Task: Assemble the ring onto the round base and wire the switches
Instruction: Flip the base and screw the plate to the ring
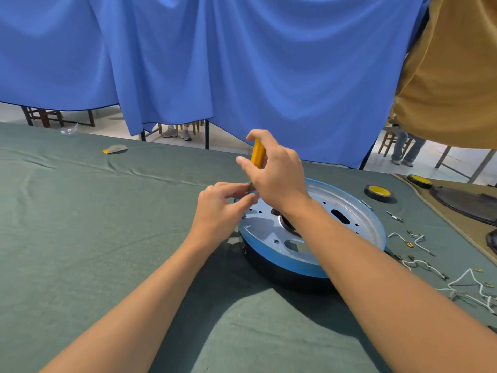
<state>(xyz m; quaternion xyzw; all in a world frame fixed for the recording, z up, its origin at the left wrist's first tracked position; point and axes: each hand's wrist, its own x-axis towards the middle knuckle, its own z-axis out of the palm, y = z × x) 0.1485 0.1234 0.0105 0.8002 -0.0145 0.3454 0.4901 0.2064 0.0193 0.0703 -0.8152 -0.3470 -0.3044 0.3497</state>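
Round base point(293, 273) sits right of centre on the table point(107, 238), ring point(352, 208) lying on top of it. Over its far-left rim the screwdriver point(257, 154) stands upright in the right hand point(277, 173), and the left hand point(220, 208), just to the left, pinches at its lower end. Right of the base, wires point(414, 242) lie scattered toward the table's right edge. Behind them a small bit point(394, 217), then a tape roll point(379, 193), with a second tape roll point(419, 181) farther back. Far left, near the back edge, a scrap point(115, 149). A curtain point(242, 63) hangs behind the table.
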